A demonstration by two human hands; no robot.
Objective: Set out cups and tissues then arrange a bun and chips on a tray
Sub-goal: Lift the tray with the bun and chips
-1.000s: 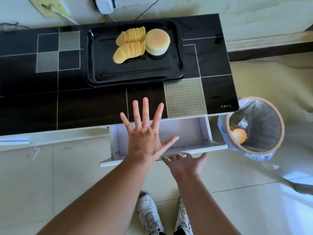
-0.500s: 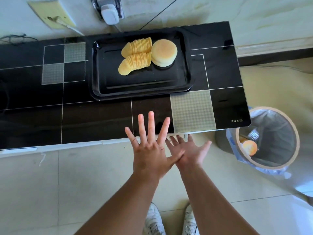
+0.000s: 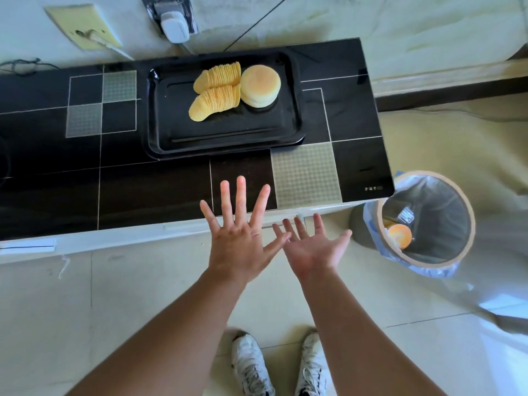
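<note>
Head view, looking down: nearest the camera, a pair of white sneakers (image 3: 281, 364) stands on the pale tiled floor, and both bare forearms reach forward from the bottom edge. The left hand (image 3: 240, 238) is spread flat with the back of it up, its fingers straight and fanned, the fingertips lying over the near edge of the black glass-topped table (image 3: 71, 184); it holds nothing. The right hand (image 3: 313, 247) sits just beside it, lower and palm up, its fingers straight and splayed, also holding nothing; the left thumb tip lies against or over the right hand's little-finger side, though I cannot tell whether they touch. To the right of the table's near right corner, a round waste bin (image 3: 423, 221) with a clear bag liner stands on the floor, with an orange round item and some clear packaging inside. Farther on, a black rectangular tray (image 3: 223, 132) rests on the table toward its far edge, right of centre. On the far part of the tray lie two fanned stacks of chips (image 3: 215, 91), one behind the other, and the round bun (image 3: 260, 85) sits touching them on their right. Beyond the far edge, a white plug adapter (image 3: 174, 20) and a yellowish wall plate (image 3: 83, 27) show on the wall.
</note>
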